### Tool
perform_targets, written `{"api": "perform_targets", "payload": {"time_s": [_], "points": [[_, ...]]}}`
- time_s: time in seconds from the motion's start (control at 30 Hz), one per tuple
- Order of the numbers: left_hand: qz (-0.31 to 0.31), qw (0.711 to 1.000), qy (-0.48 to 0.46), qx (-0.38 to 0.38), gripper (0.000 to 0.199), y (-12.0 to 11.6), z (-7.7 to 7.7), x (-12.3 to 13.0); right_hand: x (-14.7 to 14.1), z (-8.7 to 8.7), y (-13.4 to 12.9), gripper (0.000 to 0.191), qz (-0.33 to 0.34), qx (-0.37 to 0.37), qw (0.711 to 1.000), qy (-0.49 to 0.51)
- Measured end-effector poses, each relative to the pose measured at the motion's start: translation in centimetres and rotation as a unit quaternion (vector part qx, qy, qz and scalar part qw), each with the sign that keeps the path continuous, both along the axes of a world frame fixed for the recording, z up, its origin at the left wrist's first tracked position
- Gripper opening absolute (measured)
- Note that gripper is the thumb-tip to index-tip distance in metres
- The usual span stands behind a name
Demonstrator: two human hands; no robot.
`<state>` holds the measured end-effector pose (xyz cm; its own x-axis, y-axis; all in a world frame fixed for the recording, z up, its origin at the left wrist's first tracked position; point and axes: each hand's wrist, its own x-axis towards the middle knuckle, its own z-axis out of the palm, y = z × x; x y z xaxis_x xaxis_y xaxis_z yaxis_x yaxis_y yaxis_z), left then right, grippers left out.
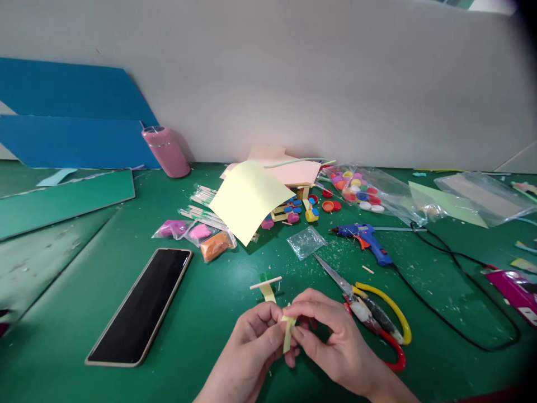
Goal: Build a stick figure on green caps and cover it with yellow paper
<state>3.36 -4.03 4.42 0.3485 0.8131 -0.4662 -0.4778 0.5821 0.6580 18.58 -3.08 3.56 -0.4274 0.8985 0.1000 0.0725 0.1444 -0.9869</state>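
Between both hands, near the front middle of the green table, is a small strip of pale yellow paper [287, 334]. My left hand [257, 341] pinches its left side with thumb and fingers. On the other side, my right hand [325, 336] grips the strip's upper part, fingertips close to those of the left. Just beyond the hands lies a thin wooden stick [265, 282] across another yellow paper strip [267, 292]. A large yellow sheet [250, 200] rests over bundled sticks behind them.
A phone [140, 308] lies at left, with a pink bottle [166, 152] at the back. Scissors [369, 313] and a blue glue gun [364, 238] with a black cable are at right. Bags of coloured clay [215, 245] and bottle caps [356, 187] lie farther back.
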Motion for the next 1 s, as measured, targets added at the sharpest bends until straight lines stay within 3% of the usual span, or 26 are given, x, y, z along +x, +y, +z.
{"api": "perform_targets", "payload": {"time_s": [0.1, 0.2, 0.27, 0.33, 0.47, 0.57, 0.7, 0.87, 0.9, 1.0], "points": [[-0.004, 1.0, 0.004, 0.001, 0.02, 0.0, 0.0, 0.0, -0.2, 0.1, -0.2, 0.008, 0.012, -0.047, 0.998, 0.029], [-0.018, 1.0, 0.014, 0.008, 0.021, -0.2, 0.3, -0.2, -0.1, 0.2, -0.1, 0.008, -0.007, -0.047, 0.999, 0.024], [-0.03, 0.997, 0.069, 0.03, 0.022, -0.3, 0.6, -0.9, 0.3, 0.1, 0.2, 0.01, -0.048, -0.039, 0.998, 0.005], [-0.03, 0.978, 0.19, 0.084, 0.025, -0.3, 0.7, -2.2, 0.9, -0.2, 0.7, 0.012, -0.094, -0.059, 0.994, -0.02], [-0.023, 0.847, 0.476, 0.234, 0.024, 0.1, -0.5, -5.2, 1.9, -0.9, 1.7, 0.018, -0.145, -0.089, 0.979, -0.114], [-0.046, 0.766, 0.564, 0.307, 0.019, 0.7, -2.4, -6.8, 2.1, -1.3, 1.9, 0.02, -0.152, -0.079, 0.972, -0.158], [-0.041, 0.699, 0.632, 0.333, 0.014, 0.8, -3.9, -7.7, 1.9, -1.5, 1.6, 0.019, -0.149, -0.071, 0.97, -0.18], [0.109, 0.63, 0.68, 0.359, 0.02, -0.8, -2.6, -7.1, 1.7, -0.4, 1.1, 0.018, -0.127, -0.049, 0.972, -0.191], [0.12, 0.626, 0.668, 0.384, 0.017, -1.2, -2.0, -6.6, 1.5, 0.0, 1.0, 0.017, -0.112, -0.04, 0.975, -0.19], [0.062, 0.681, 0.579, 0.444, 0.013, -1.8, -0.2, -4.5, 0.9, 1.3, 0.5, 0.016, -0.042, -0.009, 0.984, -0.171]]}}
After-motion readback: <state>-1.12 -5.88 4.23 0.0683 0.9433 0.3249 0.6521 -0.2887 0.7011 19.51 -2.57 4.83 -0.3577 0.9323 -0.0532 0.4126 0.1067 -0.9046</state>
